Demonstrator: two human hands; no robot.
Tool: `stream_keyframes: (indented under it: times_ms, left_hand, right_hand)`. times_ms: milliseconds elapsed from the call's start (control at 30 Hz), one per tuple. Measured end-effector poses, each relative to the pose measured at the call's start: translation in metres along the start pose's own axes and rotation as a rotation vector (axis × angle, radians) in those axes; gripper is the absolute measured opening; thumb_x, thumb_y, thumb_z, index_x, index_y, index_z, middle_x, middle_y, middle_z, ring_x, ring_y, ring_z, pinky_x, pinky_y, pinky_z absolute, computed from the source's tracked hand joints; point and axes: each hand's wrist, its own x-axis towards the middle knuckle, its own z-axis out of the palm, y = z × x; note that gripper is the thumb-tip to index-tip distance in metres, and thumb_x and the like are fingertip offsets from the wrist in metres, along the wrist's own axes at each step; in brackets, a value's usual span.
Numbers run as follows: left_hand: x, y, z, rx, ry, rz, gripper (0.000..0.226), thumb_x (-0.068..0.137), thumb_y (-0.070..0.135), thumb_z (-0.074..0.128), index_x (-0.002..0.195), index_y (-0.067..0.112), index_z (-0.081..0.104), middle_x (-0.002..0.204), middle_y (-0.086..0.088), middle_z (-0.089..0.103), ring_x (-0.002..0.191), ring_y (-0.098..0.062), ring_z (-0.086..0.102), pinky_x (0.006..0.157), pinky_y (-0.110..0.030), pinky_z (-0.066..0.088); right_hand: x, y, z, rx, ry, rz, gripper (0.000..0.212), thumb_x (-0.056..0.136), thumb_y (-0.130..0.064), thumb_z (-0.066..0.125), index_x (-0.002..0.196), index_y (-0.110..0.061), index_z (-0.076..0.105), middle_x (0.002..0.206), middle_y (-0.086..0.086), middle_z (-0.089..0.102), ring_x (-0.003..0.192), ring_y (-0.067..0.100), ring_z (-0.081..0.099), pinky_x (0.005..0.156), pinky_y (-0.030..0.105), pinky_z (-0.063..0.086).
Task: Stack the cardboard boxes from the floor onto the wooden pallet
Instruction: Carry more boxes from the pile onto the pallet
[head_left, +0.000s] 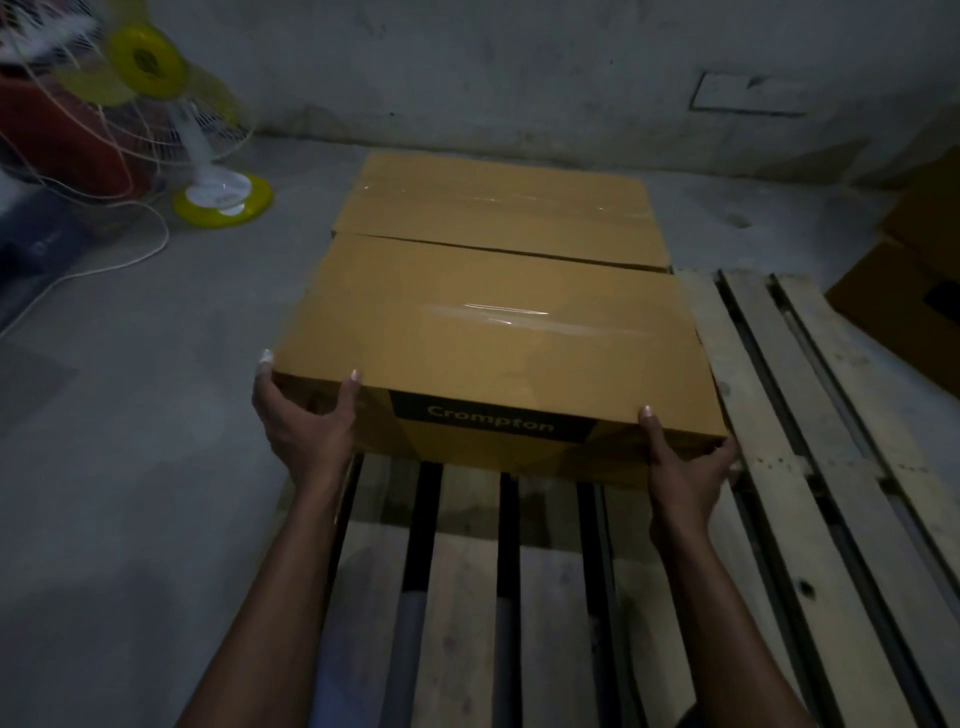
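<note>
My left hand (306, 423) and right hand (685, 470) grip a box (493, 332) by its near corners on the pallet (753, 364), a second box (498, 208) just behind.

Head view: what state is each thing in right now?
Near box, taped shut, held at both front corners.
Far box, taped shut, lying just behind it.
Left hand, grips the near box's left corner.
Right hand, grips its right corner.
Wooden pallet, slats bare in front and at right.
Fan, upright on the floor.
</note>
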Motion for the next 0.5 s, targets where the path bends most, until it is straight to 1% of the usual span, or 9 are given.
stream_keyframes:
  times_ms: [133, 200, 300, 333, 400, 467, 500]
  left_hand:
    - [0.0044, -0.0053, 0.0011, -0.016, -0.004, 0.006, 0.099, 0.076, 0.05, 0.083, 0.153, 0.024, 0.028, 0.155, -0.003, 0.035, 0.141, -0.021, 0.038, 0.116, -0.041, 0.039]
    - [0.0054, -0.0078, 0.0008, -0.015, -0.004, 0.011, 0.1, 0.074, 0.052, 0.083, 0.153, 0.025, 0.028, 0.155, -0.004, 0.036, 0.141, -0.02, 0.039, 0.115, -0.042, 0.04]
    - [0.0073, -0.0073, -0.0015, -0.023, -0.011, 0.015, 0.103, 0.072, 0.054, 0.084, 0.153, 0.028, 0.027, 0.155, -0.003, 0.036, 0.14, -0.021, 0.04, 0.112, -0.045, 0.045]
    - [0.0072, -0.0066, -0.0021, -0.025, -0.009, 0.019, 0.103, 0.072, 0.053, 0.085, 0.153, 0.027, 0.027, 0.155, -0.003, 0.036, 0.14, -0.021, 0.041, 0.111, -0.045, 0.046]
    - [0.0064, -0.0034, -0.0028, -0.02, -0.006, 0.031, 0.103, 0.073, 0.048, 0.086, 0.154, 0.025, 0.027, 0.155, -0.004, 0.037, 0.139, -0.021, 0.041, 0.111, -0.039, 0.045]
    - [0.0054, -0.0008, -0.0027, -0.022, -0.004, 0.023, 0.103, 0.074, 0.045, 0.087, 0.155, 0.023, 0.027, 0.156, -0.005, 0.037, 0.139, -0.02, 0.042, 0.107, -0.026, 0.042]
    - [0.0051, 0.0001, -0.0027, -0.021, -0.002, 0.02, 0.102, 0.074, 0.044, 0.087, 0.155, 0.023, 0.027, 0.155, -0.006, 0.037, 0.138, -0.02, 0.042, 0.105, -0.023, 0.041]
  right_hand:
    - [0.001, -0.0018, 0.0011, -0.031, -0.007, -0.015, 0.116, 0.073, -0.057, 0.082, 0.16, -0.025, 0.012, 0.161, 0.007, 0.029, 0.145, 0.028, 0.033, 0.113, 0.039, 0.032]
    - [0.0008, -0.003, 0.0006, -0.041, -0.009, -0.014, 0.115, 0.075, -0.056, 0.081, 0.16, -0.025, 0.01, 0.163, 0.007, 0.026, 0.147, 0.029, 0.03, 0.114, 0.04, 0.03]
    - [0.0008, -0.0055, 0.0, -0.035, -0.021, -0.029, 0.112, 0.078, -0.051, 0.081, 0.161, -0.025, 0.01, 0.163, 0.007, 0.026, 0.147, 0.028, 0.03, 0.108, 0.033, 0.028]
    - [-0.0001, -0.0074, -0.0003, -0.034, -0.025, -0.033, 0.111, 0.078, -0.051, 0.081, 0.16, -0.025, 0.011, 0.162, 0.007, 0.027, 0.147, 0.028, 0.03, 0.108, 0.032, 0.028]
    - [-0.0011, -0.009, -0.0005, -0.043, -0.029, -0.038, 0.11, 0.08, -0.05, 0.08, 0.161, -0.024, 0.01, 0.163, 0.008, 0.026, 0.148, 0.029, 0.029, 0.111, 0.035, 0.028]
    - [-0.002, -0.0103, -0.0005, -0.052, -0.03, -0.04, 0.109, 0.08, -0.05, 0.08, 0.161, -0.023, 0.01, 0.163, 0.008, 0.025, 0.148, 0.029, 0.029, 0.112, 0.036, 0.028]
    - [-0.0021, -0.0101, -0.0006, -0.053, -0.03, -0.041, 0.109, 0.08, -0.05, 0.08, 0.161, -0.023, 0.01, 0.163, 0.007, 0.026, 0.147, 0.029, 0.029, 0.111, 0.036, 0.028]
